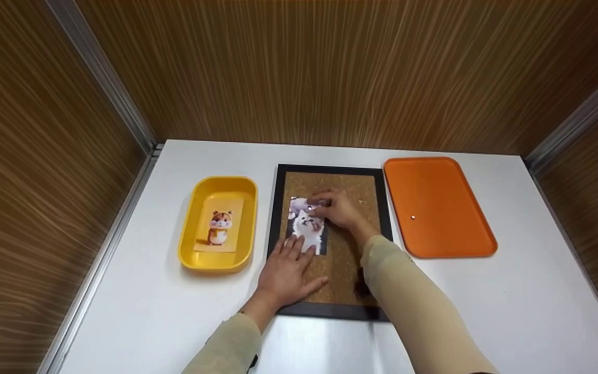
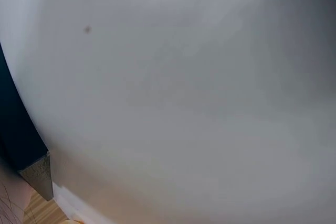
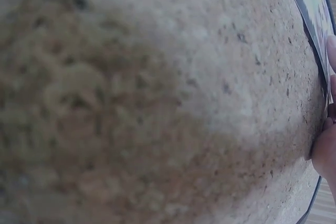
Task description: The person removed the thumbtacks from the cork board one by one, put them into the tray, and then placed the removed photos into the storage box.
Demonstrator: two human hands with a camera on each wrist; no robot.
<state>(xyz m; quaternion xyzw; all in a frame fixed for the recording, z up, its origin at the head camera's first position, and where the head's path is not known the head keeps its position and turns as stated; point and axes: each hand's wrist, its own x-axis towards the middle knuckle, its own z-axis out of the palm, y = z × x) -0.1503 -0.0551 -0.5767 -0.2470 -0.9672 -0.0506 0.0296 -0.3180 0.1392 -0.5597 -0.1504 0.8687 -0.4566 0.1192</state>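
Note:
A cat photo [image 1: 307,227] lies on the left half of a black-framed corkboard [image 1: 344,259]. Near the photo's top edge, my right hand [image 1: 338,208] pinches a small white pushpin [image 1: 309,209] between thumb and index fingertips. The fingers of my left hand [image 1: 283,278] are spread over the photo's lower end, its palm and thumb resting on the board. Bare cork [image 3: 236,77] fills most of the right wrist view, with the photo's edge [image 3: 310,24] and some fingers at the right. My left wrist view shows mainly white tabletop.
Left of the board stands a yellow tray [image 1: 187,254] with a hamster picture [image 1: 219,228] in it. An orange tray [image 1: 439,202] sits to the right, touching or nearly touching the frame, with another small white pin [image 1: 412,217] on it. Wood-patterned walls [image 1: 304,78] enclose the white table.

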